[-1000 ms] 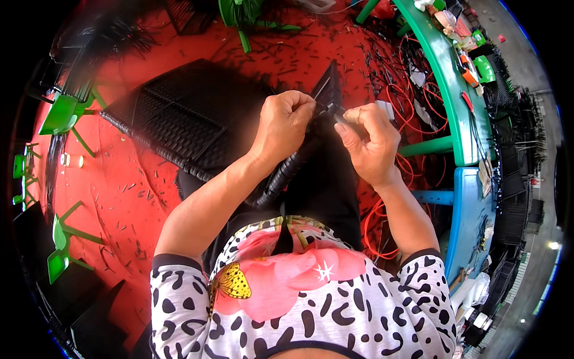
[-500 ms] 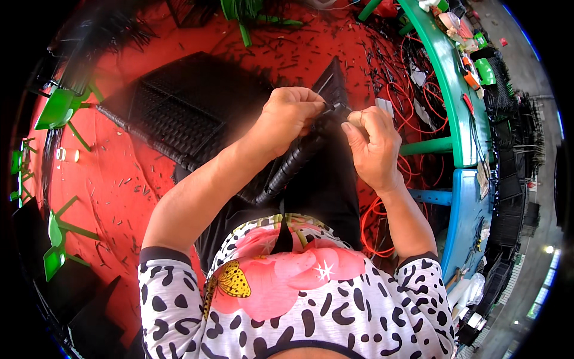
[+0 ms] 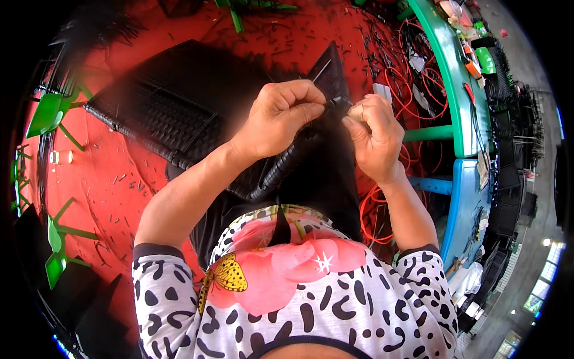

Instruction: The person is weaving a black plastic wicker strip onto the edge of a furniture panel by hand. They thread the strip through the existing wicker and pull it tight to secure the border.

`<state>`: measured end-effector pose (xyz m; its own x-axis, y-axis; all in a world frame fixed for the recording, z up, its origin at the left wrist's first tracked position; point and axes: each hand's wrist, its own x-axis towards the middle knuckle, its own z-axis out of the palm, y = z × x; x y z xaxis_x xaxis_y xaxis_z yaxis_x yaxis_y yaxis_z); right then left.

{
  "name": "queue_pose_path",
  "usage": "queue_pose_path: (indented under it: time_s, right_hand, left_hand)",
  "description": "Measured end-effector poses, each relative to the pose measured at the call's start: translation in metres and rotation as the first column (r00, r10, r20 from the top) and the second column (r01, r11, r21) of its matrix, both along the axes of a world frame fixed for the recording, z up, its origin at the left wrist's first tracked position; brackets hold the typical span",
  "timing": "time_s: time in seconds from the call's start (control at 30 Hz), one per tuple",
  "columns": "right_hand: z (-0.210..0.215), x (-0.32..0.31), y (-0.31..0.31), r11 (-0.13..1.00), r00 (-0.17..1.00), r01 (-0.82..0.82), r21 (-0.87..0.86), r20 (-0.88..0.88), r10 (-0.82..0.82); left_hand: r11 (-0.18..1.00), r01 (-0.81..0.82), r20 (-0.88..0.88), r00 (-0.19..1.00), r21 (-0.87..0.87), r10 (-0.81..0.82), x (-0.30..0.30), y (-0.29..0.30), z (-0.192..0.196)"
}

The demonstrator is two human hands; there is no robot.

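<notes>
A black woven wicker furniture piece (image 3: pixel 173 116) leans across my lap, its edge (image 3: pixel 279 170) wrapped round with black strip. My left hand (image 3: pixel 284 113) is at its upper corner, thumb and forefinger pinched together at the near side of a short dark strip (image 3: pixel 338 102). On the strip's other side, my right hand (image 3: pixel 378 133) is closed, its fingers curled in and the thumb pressed against them. Past the hands, a narrow black panel (image 3: pixel 330 67) of the piece points away from me. My fingers hide the strip's ends.
Red sheeting (image 3: pixel 113 197) strewn with black offcuts covers the floor. Green stools (image 3: pixel 55 263) lie to the left, near a small cup (image 3: pixel 61 157). A green table (image 3: pixel 439 48) and a blue table (image 3: pixel 465 209) stand on the right, with a red hose (image 3: pixel 373 218) coiled beneath.
The wicker piece sits slightly higher and further left in view. My left hand has turned, its thumb now showing below the forefinger; the right hand's fingers have curled in more tightly.
</notes>
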<state>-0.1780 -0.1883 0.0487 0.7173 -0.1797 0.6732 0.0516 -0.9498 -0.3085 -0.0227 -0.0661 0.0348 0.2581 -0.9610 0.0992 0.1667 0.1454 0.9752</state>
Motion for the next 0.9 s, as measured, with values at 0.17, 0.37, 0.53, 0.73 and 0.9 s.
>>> queue_pose_path:
  time_s: [0.17,0.37,0.53,0.73,0.9]
  right_hand:
    - [0.0,-0.001,0.002,0.991,0.999,-0.027,0.131,-0.019,0.03]
    - [-0.001,-0.002,0.001,0.988,0.997,-0.07,0.137,0.041,0.064]
    - [-0.001,-0.006,0.004,0.992,0.994,-0.106,0.062,0.038,0.104]
    - [-0.003,-0.008,0.006,0.989,0.995,-0.093,0.112,0.038,0.089]
    - [-0.006,-0.004,0.007,0.996,0.996,-0.069,0.056,0.058,0.066]
  left_hand:
    - [0.979,0.018,-0.262,0.962,-0.205,-0.072,-0.002,-0.009,-0.012]
    - [0.983,0.049,-0.576,0.804,-0.179,-0.145,-0.006,-0.011,-0.017]
    - [0.982,-0.124,-0.187,0.978,-0.144,0.096,-0.011,-0.008,-0.004]
    - [0.975,-0.181,0.195,0.959,-0.129,0.204,-0.011,-0.003,0.002]
    - [0.882,-0.378,0.441,0.766,-0.281,0.469,-0.015,-0.007,-0.004]
